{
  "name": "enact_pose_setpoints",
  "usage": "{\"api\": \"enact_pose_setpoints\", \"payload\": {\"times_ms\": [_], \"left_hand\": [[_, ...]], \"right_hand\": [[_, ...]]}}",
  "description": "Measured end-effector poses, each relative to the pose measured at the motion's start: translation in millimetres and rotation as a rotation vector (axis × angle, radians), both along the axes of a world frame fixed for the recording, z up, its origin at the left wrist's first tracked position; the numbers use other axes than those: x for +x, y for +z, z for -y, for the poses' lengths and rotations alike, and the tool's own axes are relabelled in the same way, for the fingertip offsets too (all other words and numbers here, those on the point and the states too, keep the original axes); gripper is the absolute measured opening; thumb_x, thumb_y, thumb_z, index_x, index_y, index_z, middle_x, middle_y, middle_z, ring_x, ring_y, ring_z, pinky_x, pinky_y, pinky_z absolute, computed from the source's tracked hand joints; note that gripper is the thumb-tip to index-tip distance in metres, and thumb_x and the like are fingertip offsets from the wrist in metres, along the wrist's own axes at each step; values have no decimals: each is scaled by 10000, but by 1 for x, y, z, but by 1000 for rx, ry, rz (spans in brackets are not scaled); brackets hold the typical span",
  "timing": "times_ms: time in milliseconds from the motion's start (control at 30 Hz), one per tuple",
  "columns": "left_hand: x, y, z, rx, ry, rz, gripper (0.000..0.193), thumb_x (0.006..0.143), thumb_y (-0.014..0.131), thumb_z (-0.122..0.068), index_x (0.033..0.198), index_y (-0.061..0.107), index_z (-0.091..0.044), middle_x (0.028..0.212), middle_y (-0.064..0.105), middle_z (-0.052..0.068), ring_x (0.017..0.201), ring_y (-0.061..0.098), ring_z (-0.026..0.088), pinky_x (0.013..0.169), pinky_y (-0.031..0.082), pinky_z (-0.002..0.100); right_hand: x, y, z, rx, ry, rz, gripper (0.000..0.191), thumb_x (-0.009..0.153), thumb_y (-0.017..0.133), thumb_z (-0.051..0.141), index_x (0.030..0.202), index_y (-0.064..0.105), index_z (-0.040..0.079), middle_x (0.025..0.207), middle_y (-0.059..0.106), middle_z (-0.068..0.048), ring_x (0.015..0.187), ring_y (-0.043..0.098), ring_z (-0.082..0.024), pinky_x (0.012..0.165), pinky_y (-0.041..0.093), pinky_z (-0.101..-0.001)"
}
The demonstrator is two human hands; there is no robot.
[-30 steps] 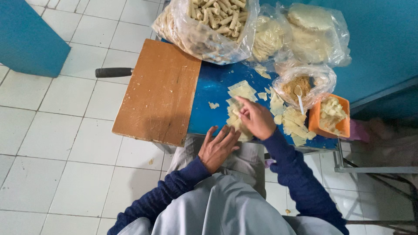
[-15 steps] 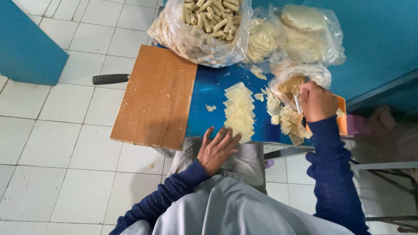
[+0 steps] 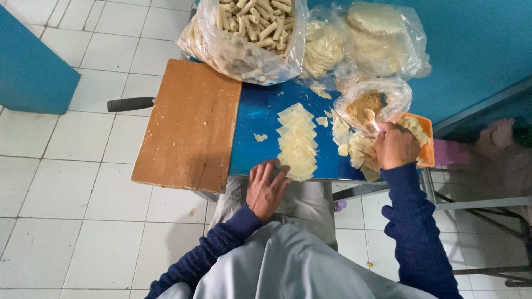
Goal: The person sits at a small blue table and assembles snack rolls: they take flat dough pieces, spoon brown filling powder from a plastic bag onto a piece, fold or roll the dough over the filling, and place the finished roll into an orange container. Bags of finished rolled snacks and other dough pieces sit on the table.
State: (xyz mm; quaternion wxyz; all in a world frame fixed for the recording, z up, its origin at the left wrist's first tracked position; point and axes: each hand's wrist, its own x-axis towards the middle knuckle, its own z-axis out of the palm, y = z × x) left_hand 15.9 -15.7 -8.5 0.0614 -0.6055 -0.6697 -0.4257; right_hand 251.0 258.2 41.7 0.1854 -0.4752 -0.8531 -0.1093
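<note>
Hiding most of what it grips, my right hand (image 3: 394, 145) is curled shut around a pale spoon (image 3: 370, 118), whose bowl alone shows, dipped at the mouth of the bag of brown filling (image 3: 368, 103); how my fingers sit on the handle I cannot tell. An orange tub (image 3: 425, 145) is half covered behind that hand. My left hand (image 3: 267, 187) rests flat, fingers spread loosely, holding nothing, fingertips touching the near edge of the blue table (image 3: 256, 119) just beside the row of pale wrappers (image 3: 297, 143). A wooden board (image 3: 191, 123) lies left, a black handle (image 3: 130, 103) poking out beyond it. The bag of rolled sticks (image 3: 246, 34) is cut off at the top.
</note>
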Motion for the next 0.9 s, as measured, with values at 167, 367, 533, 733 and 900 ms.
{"api": "enact_pose_setpoints", "payload": {"times_ms": [167, 367, 533, 733, 900], "left_hand": [[2, 6, -7, -55, 114, 111, 286, 880, 743, -247, 1069, 629, -63, 1081, 565, 106, 1029, 534, 320, 847, 408, 445], [3, 13, -9, -69, 143, 116, 229, 865, 739, -226, 1000, 621, -85, 1041, 554, 91, 1008, 528, 313, 831, 391, 445], [5, 15, -10, -68, 145, 121, 202, 866, 732, -206, 985, 615, -93, 1036, 551, 90, 1010, 527, 312, 828, 389, 445], [5, 17, -11, -59, 152, 165, 219, 848, 735, -182, 987, 602, -78, 1027, 539, 102, 996, 508, 334, 812, 394, 456], [4, 18, -10, -62, 148, 212, 187, 830, 727, -144, 946, 592, -85, 1015, 534, 105, 980, 503, 345, 796, 395, 466]], "right_hand": [[0, 3, -1, -95, 27, -53, 183, 965, 680, 190, 1103, 798, 169, 918, 750, -143, 830, 707, -354, 729, 540, -473], [3, 2, -5, -235, 70, -228, 206, 964, 662, 189, 1115, 795, 143, 894, 747, -145, 796, 716, -334, 720, 554, -439], [12, 6, -13, -351, 112, -310, 235, 977, 639, 158, 1157, 774, 90, 894, 767, -114, 788, 733, -266, 722, 554, -382], [21, 20, 8, -496, 152, -489, 268, 981, 638, 102, 1219, 741, 35, 901, 771, -86, 782, 713, -132, 709, 527, -266], [12, 20, 50, -650, 273, -539, 256, 1002, 636, 125, 1223, 727, 32, 884, 752, -35, 806, 683, -61, 715, 518, -225]]}}
